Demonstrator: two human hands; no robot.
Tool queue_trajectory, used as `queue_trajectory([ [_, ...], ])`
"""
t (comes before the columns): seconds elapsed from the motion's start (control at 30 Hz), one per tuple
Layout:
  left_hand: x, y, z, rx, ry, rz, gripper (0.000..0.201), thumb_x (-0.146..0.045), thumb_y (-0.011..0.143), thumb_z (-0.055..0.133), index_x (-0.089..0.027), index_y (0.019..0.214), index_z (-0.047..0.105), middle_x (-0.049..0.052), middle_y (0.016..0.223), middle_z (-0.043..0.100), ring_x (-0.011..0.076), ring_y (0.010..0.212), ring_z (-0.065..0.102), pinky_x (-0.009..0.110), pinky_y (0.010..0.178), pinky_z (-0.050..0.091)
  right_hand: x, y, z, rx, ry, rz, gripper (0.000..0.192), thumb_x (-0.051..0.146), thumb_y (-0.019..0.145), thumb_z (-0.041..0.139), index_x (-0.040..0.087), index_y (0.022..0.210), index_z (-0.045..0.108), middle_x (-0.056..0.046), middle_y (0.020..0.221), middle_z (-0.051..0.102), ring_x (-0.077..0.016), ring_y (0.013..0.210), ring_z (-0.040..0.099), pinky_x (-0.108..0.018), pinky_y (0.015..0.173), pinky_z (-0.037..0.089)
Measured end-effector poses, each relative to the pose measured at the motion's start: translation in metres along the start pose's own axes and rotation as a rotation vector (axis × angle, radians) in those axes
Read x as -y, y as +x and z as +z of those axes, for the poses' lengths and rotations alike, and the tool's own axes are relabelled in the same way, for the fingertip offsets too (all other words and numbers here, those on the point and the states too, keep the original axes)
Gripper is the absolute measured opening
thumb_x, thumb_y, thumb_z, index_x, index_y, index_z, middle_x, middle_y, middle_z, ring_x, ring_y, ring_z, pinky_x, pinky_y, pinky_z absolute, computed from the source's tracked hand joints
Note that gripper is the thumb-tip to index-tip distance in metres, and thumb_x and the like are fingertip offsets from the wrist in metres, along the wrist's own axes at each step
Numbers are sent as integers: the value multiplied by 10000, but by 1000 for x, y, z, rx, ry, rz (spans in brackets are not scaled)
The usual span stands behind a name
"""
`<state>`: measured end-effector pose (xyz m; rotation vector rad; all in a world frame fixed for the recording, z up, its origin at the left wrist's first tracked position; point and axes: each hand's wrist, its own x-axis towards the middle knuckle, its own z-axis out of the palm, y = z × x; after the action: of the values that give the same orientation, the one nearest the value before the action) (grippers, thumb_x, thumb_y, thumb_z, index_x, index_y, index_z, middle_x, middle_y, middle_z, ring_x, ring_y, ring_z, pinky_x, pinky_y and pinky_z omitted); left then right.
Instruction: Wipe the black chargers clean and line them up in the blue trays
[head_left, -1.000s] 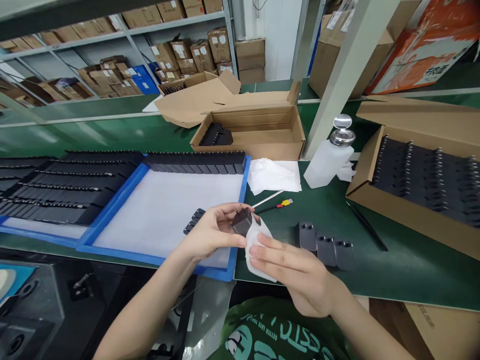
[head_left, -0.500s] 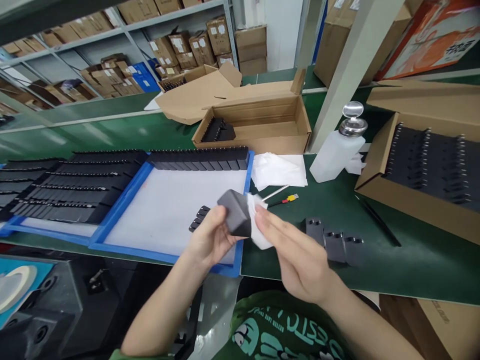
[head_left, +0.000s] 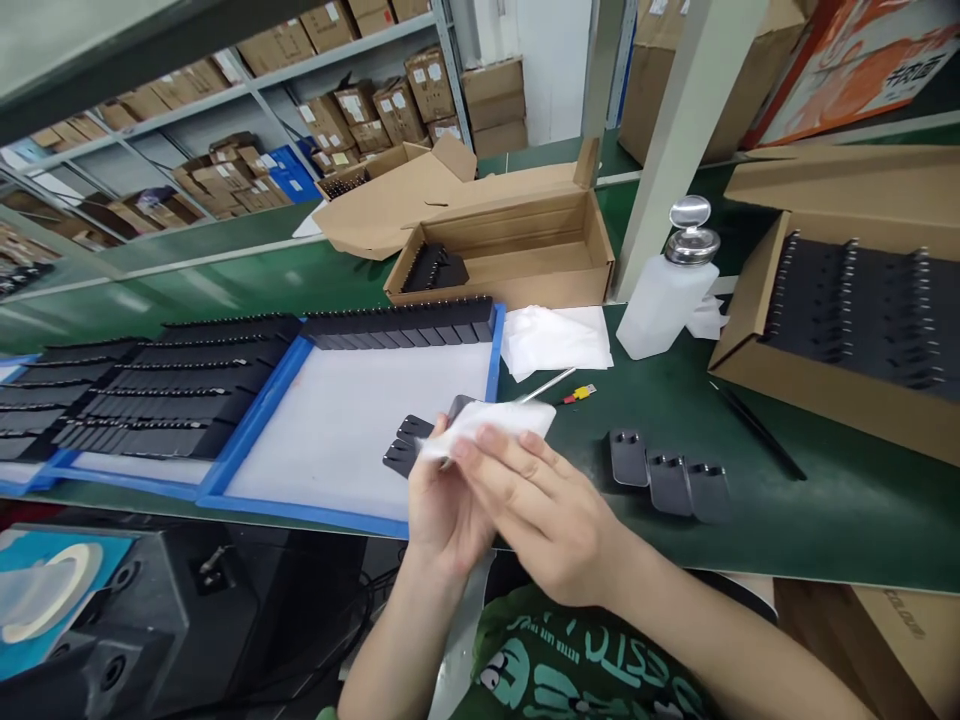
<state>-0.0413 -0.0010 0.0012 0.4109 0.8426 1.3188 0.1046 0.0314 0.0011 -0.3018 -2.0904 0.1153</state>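
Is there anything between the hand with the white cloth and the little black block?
Only the white cloth itself: the right hand presses it over the black block, which the left hand holds. Nothing else intervenes.

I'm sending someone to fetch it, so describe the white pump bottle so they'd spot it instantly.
On the green bench, look right of the blue tray, at the foot of the grey post. The bottle stands upright there, alone in having a shiny metal cap.
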Motion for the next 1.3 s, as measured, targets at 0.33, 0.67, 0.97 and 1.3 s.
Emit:
queue_trajectory([
  [0.33,4,-7,-7,-66,-273,4,439,-549,882,662,-164,1075,745,115,1140,746,200,1046,723,280,919,603,-20,-57,-50,125,-237,109,543,-128,838,424,-19,1343,592,-229,1418,586,-334,1421,473,-514,1200,417],
  [0.67,7,-17,2,-24,-337,14,386,-547,855,698,-189,976,778,60,1081,774,148,987,728,191,887,572,11,-24,-29,39,-13,14,437,2,964,341,11,1283,641,-121,1477,545,-235,1485,367,-362,1263,327],
  [0.97,14,-14,9,-237,-459,25,421,-491,984,521,-173,949,794,105,1069,778,182,1017,726,276,954,564,-2,-39,-31,166,-118,11,361,-38,935,394,-61,1154,680,-239,1288,673,-334,1404,479,-456,1190,428],
  [1.3,11,-20,-9,-3,-105,300,383,-495,868,711,-246,1154,767,75,1199,751,216,1115,704,300,991,570,-3,-50,-25,161,-74,42,377,-60,937,384,-56,1200,655,-229,1332,651,-333,1412,481,-470,1148,482],
])
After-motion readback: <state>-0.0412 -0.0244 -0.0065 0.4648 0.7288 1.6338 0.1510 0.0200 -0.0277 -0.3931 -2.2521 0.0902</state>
